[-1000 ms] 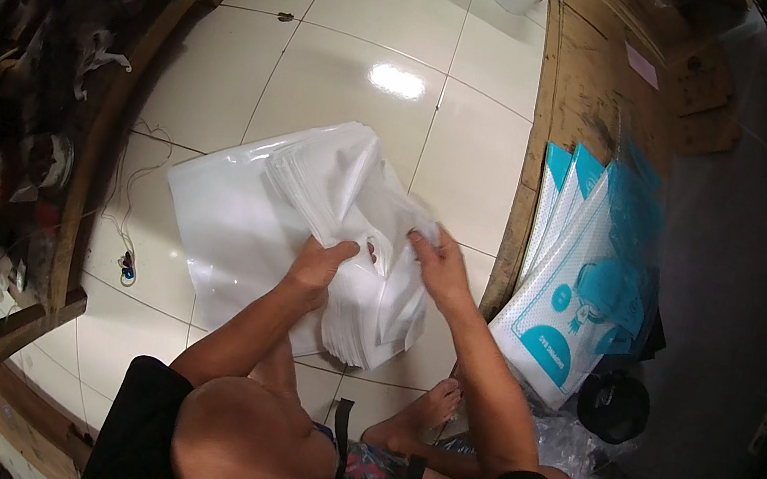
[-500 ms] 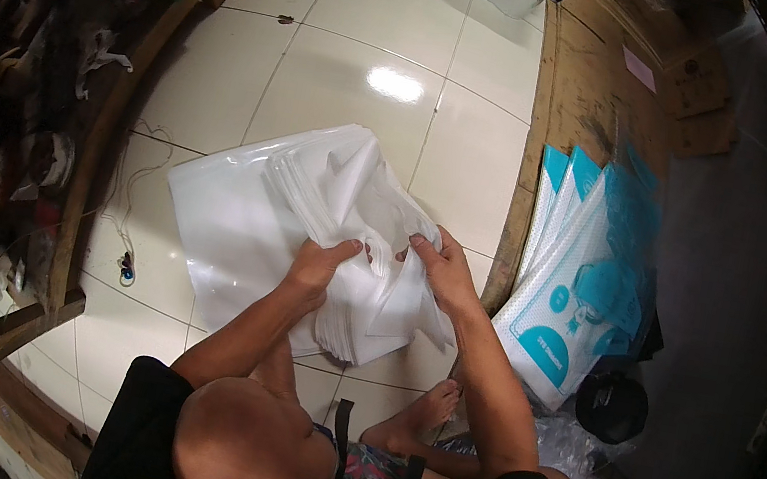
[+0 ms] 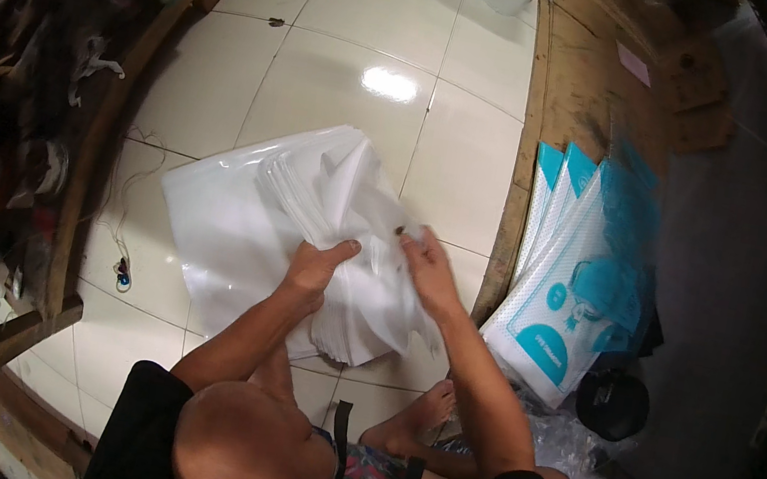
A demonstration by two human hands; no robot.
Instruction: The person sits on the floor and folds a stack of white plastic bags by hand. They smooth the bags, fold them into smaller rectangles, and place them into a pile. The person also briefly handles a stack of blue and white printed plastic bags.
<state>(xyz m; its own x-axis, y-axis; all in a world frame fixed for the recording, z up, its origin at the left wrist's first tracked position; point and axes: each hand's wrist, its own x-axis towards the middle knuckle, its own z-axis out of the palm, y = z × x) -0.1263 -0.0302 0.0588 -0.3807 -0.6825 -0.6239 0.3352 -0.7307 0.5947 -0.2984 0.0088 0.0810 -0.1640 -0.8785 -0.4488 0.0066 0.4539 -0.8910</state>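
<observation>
A stack of thin white plastic sheets (image 3: 353, 311) lies folded over and fanned at its edges, on a larger glossy white plastic sheet (image 3: 223, 198). Whether they are single sheets or flat bags I cannot tell. My left hand (image 3: 316, 269) is closed on the stack's left side, thumb on top and fingers hidden beneath. At the right edge, my right hand (image 3: 429, 273) pinches a loose top sheet between thumb and fingers; that sheet is blurred by motion and hangs down below the hand.
White and turquoise padded mailers (image 3: 554, 309) lie fanned on the right, beside brown cardboard (image 3: 573, 78). A round black object (image 3: 611, 405) and crumpled clear plastic (image 3: 569, 464) are nearer me. On the left stands a cluttered wooden shelf (image 3: 109, 123); a thin cord (image 3: 117, 225) trails over the tiles.
My right hand has shifted slightly, and the sheet at its fingers has moved and blurred. The left hand keeps its place on the stack, while the whole view has shifted a little.
</observation>
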